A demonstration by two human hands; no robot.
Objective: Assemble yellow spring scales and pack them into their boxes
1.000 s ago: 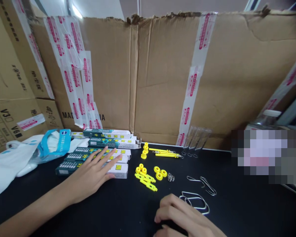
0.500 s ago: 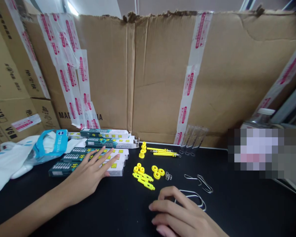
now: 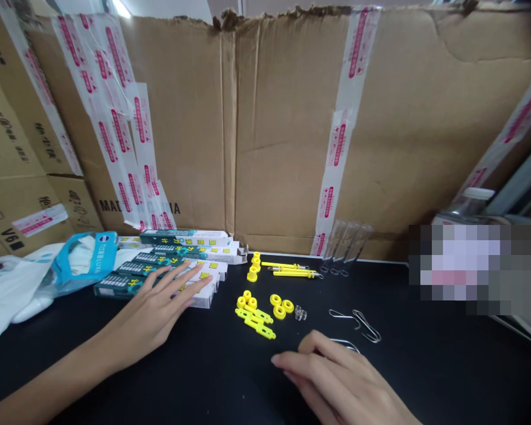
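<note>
My left hand (image 3: 153, 310) lies with spread fingers on a row of small green-and-white printed cartons (image 3: 119, 285), holding none of them. At the lower right, my right hand (image 3: 336, 378) hovers with loosely bent fingers; I see nothing in it. A bent wire piece (image 3: 347, 344) is partly hidden behind that hand, and more metal wire hooks (image 3: 366, 326) lie beyond it. Between my hands are yellow slotted strips (image 3: 256, 321), yellow rings (image 3: 279, 307) and small clear pieces (image 3: 300, 313). Farther back sit yellow caps (image 3: 253, 268) and yellow rods with springs (image 3: 292, 270).
More cartons (image 3: 190, 237) are stacked at the back left, beside a blue-and-white plastic bag (image 3: 84, 260). Clear tubes (image 3: 347, 242) lean against the tall cardboard wall (image 3: 283, 147). A clear bottle (image 3: 471, 203) stands at the right near a blurred-out area.
The near cartons under my left hand have shifted and sit more closely lined up, the hand moving slightly left with them. My right hand's fingers have drawn closer together. The view has tilted slightly.
</note>
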